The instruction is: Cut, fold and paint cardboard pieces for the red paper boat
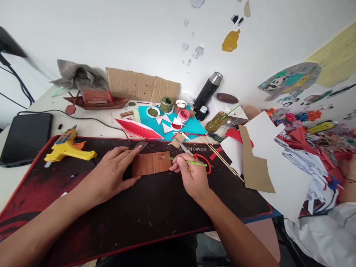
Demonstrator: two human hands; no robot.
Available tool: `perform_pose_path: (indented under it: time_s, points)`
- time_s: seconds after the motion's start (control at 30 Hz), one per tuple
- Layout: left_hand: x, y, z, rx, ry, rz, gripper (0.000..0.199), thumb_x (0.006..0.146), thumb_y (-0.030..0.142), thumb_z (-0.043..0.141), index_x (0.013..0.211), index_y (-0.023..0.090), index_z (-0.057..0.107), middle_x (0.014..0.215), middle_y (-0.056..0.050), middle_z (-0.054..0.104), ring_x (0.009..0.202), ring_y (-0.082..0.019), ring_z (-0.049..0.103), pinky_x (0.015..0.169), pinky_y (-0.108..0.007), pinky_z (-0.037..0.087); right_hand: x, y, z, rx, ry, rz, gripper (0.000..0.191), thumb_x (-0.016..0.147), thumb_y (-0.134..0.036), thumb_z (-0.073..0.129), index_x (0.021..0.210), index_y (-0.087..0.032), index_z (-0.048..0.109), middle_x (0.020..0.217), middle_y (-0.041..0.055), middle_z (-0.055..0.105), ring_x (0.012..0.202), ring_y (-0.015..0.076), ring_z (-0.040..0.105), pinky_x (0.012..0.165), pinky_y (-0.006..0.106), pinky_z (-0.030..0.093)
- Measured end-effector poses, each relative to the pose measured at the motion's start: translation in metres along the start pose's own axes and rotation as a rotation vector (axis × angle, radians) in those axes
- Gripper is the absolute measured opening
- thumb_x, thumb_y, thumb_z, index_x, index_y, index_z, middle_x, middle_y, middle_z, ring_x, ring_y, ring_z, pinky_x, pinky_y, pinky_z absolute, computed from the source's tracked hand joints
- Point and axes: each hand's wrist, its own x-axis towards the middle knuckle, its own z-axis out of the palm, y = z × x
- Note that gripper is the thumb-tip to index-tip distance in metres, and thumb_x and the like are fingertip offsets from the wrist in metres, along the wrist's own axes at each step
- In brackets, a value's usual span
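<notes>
We work a green brush (191, 162) over the brown cardboard piece (148, 167) on the dark mat (139, 215)
Our left hand (115, 170) frames the cardboard's left end, thumb and fingers wide, though we cannot tell whether they press it; our right hand (193, 176) pinches the brush, its tip at the upper right; we would do best to steady that edge and stroke lightly, evenly. Scissors (190, 152) just beyond our right knuckles could get in the way; past them lie wooden sticks (224, 160), a red paper shape (140, 129), an olive paint pot (167, 106) and a black flask (207, 92)
</notes>
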Motion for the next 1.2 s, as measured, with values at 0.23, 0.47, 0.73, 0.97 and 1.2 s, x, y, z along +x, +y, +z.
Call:
perform_pose_path:
  time_s: [0.23,0.47,0.73,0.97,1.2]
  points:
    - [-0.001,0.002,-0.001,-0.021,0.025,0.027,0.089,0.107,0.053,0.065,0.181,0.024,0.024,0.145,-0.019,0.070,0.130,-0.041,0.063,0.111,-0.056,0.054,0.003,-0.022,0.035,0.037,-0.114,-0.129,0.039,0.119,-0.046,0.046,0.101,-0.025,0.074,0.089,0.0052,0.081,0.083,0.0197,0.082,0.079,0.031,0.066]
    - [-0.002,0.002,0.000,-0.033,0.025,0.015,0.088,0.107,0.050,0.067,0.180,0.023,0.027,0.145,-0.019,0.070,0.129,-0.040,0.063,0.112,-0.055,0.053,0.004,-0.017,0.030,0.074,-0.137,-0.101,0.038,0.119,-0.044,0.046,0.100,-0.024,0.072,0.088,0.0040,0.080,0.080,0.0177,0.080,0.077,0.028,0.064]
    - [0.000,0.003,-0.002,0.023,0.007,0.020,0.085,0.104,0.046,0.068,0.177,0.020,0.033,0.144,-0.019,0.073,0.133,-0.040,0.064,0.112,-0.055,0.055,0.013,-0.029,0.022,-0.008,-0.197,-0.140,0.035,0.119,-0.037,0.046,0.095,-0.024,0.067,0.082,0.0016,0.079,0.076,0.0168,0.079,0.076,0.026,0.057]
    - [0.000,0.003,-0.001,0.040,0.005,0.023,0.081,0.105,0.045,0.068,0.175,0.018,0.037,0.144,-0.019,0.074,0.134,-0.040,0.064,0.112,-0.055,0.054,0.024,-0.036,0.030,-0.078,-0.200,-0.213,0.036,0.120,-0.036,0.043,0.096,-0.024,0.067,0.086,0.0029,0.080,0.082,0.0179,0.078,0.080,0.027,0.055]
    - [-0.001,0.004,-0.001,0.041,0.001,0.017,0.086,0.105,0.046,0.068,0.178,0.019,0.030,0.144,-0.019,0.073,0.135,-0.040,0.064,0.112,-0.055,0.054,0.021,-0.031,0.037,-0.006,-0.199,-0.168,0.034,0.120,-0.038,0.045,0.099,-0.024,0.068,0.083,0.0020,0.079,0.077,0.0174,0.079,0.076,0.026,0.057]
